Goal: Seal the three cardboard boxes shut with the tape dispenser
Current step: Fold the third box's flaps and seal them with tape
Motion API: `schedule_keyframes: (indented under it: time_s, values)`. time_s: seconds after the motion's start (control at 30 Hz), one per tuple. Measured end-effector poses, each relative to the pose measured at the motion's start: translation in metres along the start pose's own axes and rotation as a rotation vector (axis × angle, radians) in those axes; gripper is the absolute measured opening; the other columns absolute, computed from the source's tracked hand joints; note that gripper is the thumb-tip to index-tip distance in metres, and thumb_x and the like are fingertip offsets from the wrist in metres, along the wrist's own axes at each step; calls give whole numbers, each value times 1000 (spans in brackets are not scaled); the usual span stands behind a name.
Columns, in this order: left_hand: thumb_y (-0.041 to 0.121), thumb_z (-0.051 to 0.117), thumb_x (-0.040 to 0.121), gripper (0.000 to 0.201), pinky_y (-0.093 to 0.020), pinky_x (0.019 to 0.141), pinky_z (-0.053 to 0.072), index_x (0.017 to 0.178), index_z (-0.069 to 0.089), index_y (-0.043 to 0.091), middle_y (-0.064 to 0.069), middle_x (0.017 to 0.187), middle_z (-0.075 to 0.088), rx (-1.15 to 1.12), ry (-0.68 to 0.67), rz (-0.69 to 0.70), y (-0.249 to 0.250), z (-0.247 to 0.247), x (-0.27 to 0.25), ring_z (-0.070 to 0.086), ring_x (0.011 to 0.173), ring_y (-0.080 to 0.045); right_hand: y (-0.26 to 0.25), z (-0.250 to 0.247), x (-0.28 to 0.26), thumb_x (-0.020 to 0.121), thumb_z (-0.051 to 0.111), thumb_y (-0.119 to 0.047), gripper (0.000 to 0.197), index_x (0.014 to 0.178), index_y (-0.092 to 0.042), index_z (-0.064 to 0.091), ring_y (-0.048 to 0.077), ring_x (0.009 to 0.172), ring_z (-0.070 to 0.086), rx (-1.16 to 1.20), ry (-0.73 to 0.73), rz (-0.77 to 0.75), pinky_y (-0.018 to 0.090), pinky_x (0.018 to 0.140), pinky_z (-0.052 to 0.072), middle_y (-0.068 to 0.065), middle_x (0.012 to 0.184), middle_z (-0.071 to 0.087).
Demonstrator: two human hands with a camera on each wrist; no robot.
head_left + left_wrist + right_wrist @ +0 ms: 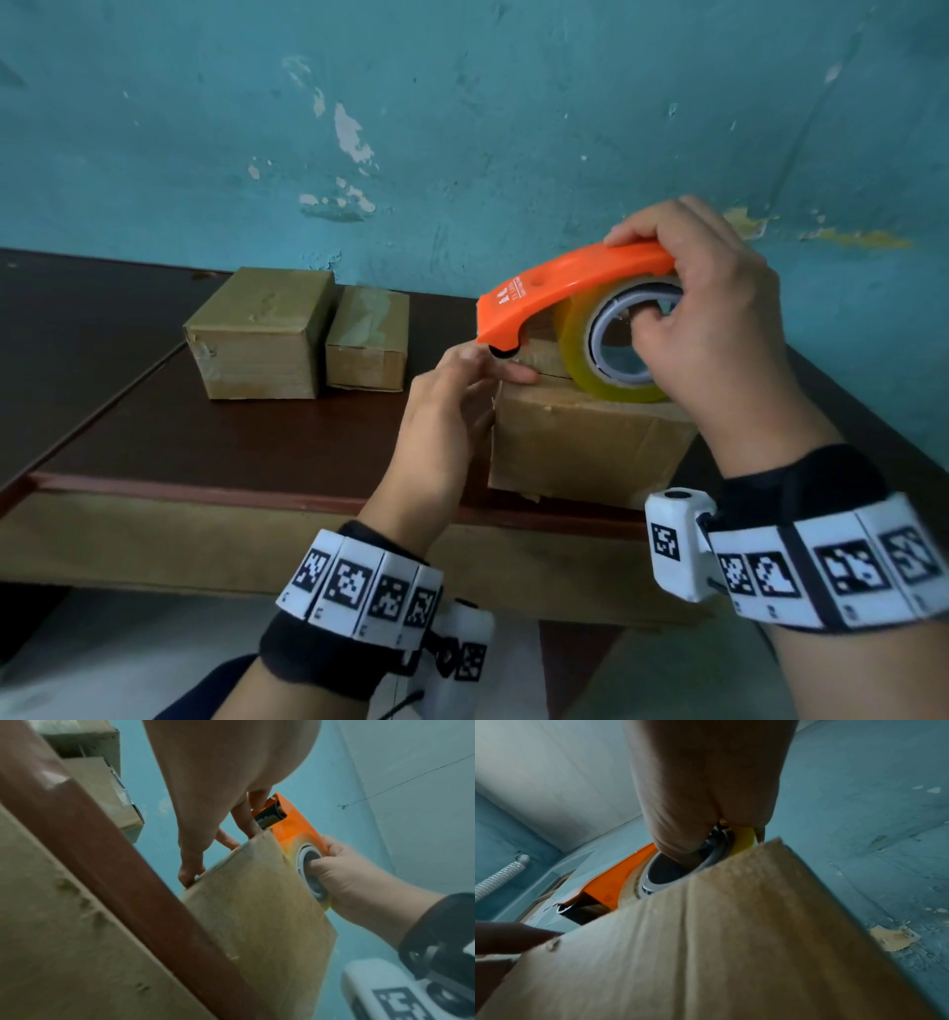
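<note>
Three cardboard boxes stand on the table (154, 437): your right hand (719, 318) grips the tape dispenser (575, 288) lengthwise on the nearest box (590, 447), nose pointing left toward your flat, relaxed left hand (452, 406), beyond it the big box (257, 339) and the small box (367, 342).

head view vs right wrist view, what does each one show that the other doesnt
Only the head view shows the two other cardboard boxes side by side at the back of the dark table, plus both marker wristbands.

Only the right wrist view shows a white ribbed hose by the wall and the underside of the dispenser's front end.

Both show the right hand gripping the orange tape dispenser with a finger in the roll's core, the near box under it, and the left hand touching that box's left end.
</note>
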State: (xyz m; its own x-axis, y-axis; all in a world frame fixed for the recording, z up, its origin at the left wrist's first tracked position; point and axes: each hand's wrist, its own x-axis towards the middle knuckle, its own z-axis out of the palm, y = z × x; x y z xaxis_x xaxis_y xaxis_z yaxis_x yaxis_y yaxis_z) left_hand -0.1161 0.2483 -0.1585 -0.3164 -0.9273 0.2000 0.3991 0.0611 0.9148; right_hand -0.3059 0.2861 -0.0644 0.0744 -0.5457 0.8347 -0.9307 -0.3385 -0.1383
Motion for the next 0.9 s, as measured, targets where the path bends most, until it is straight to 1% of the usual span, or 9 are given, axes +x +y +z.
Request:
schedule_keyframes:
  time_s: [0.07, 0.13, 0.27, 0.37, 0.47, 0.57, 0.73, 0.8, 0.9]
  values:
    - [26, 44, 106, 41, -37, 77, 47, 79, 74, 17, -6, 96, 71, 10, 16, -4, 0, 3, 2, 67, 87, -18, 0, -1, -1, 70, 57, 18, 52, 110, -14, 65, 20, 101, 61, 0, 1, 1, 34, 84, 54, 0, 109, 63]
    - [24, 50, 102, 33, -39, 76, 46, 77, 71, 18, -7, 95, 66, 19, 13, -13, 1, 5, 3, 65, 85, -20, -1, -2, -1, 70, 55, 19, 52, 110, -14, 65, 21, 102, 62, -8, 0, 1, 33, 85, 53, 0, 110, 63]
    - [19, 44, 101, 31, -34, 65, 40, 72, 55, 21, 3, 72, 60, -110, -21, -74, 6, 8, 2, 59, 61, -11, -6, 0, 2, 69, 54, 16, 51, 108, -16, 64, 23, 102, 62, -37, -20, -3, 38, 83, 54, -1, 110, 64]
    - [17, 41, 103, 33, -29, 55, 36, 72, 47, 21, 7, 59, 50, -105, 13, -67, 7, 10, 2, 49, 48, -7, -7, 0, 3, 70, 55, 15, 50, 109, -16, 64, 22, 102, 62, -44, -32, -7, 34, 82, 53, -2, 111, 63]
    - [19, 42, 108, 37, -24, 49, 35, 71, 46, 20, 7, 57, 45, -55, 58, -19, 1, 11, 5, 43, 47, -7, -9, -1, 3, 72, 57, 15, 49, 109, -16, 64, 21, 100, 61, -60, -41, -4, 34, 81, 52, -3, 111, 62]
    - [18, 40, 109, 40, -21, 46, 35, 70, 47, 19, 7, 57, 45, -55, 110, -4, -1, 12, 7, 42, 46, -6, -11, 0, 3, 74, 57, 14, 47, 109, -16, 63, 24, 98, 61, -72, -48, -14, 44, 80, 55, -2, 111, 61]
    - [19, 43, 109, 45, -22, 46, 27, 64, 44, 21, 2, 59, 33, 49, 151, -25, 1, 12, 8, 32, 49, -9, -14, 0, 3, 76, 58, 13, 45, 109, -17, 61, 26, 98, 61, -94, -60, -10, 48, 80, 55, -1, 111, 60]
    - [21, 44, 109, 44, -23, 48, 28, 65, 40, 21, 2, 60, 32, 135, 166, -50, 0, 11, 9, 32, 52, -9, -17, 1, 4, 76, 57, 13, 44, 108, -18, 61, 29, 96, 60, -126, -67, -17, 49, 77, 54, -1, 109, 60]
    - [12, 41, 106, 46, -29, 53, 22, 62, 33, 22, 5, 54, 29, 203, 161, -108, -2, 7, 13, 28, 49, -10, -25, 4, 7, 77, 56, 12, 42, 105, -19, 61, 31, 90, 58, -198, -96, -49, 49, 73, 51, -1, 105, 59]
